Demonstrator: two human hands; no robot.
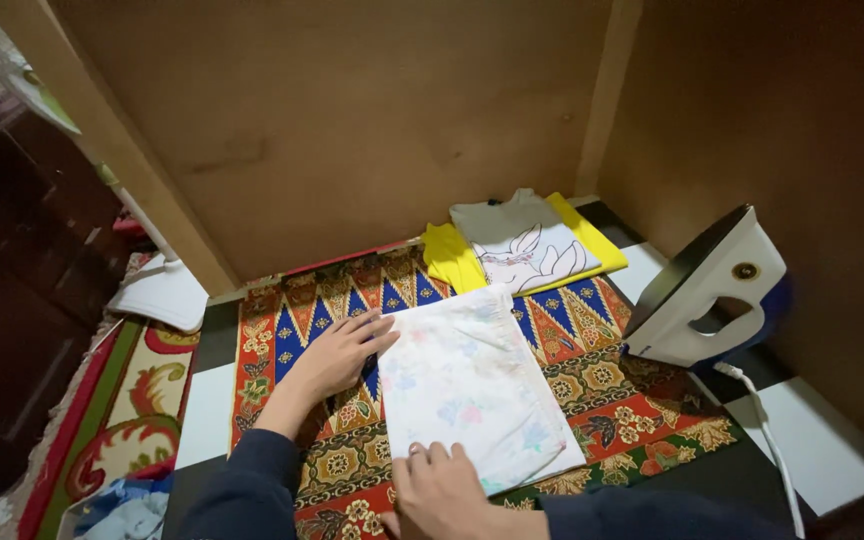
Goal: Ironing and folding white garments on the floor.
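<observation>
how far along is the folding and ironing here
Done: a grey printed shirt lies folded on a folded yellow garment by the wall. In hand: the left hand and right hand press flat on a pale floral cloth, partly folded. The white iron stands upright, untouched. No other unfolded clothes clearly show.

A white cotton garment with faint pastel floral print [469, 385] lies folded into a flat, long rectangle, tilted slightly, on a patterned red, blue and gold cloth [602, 380]. Its gathered end points toward the far wall.

Home ironing corner: iron [707, 290], folded clothes [522, 245]
</observation>
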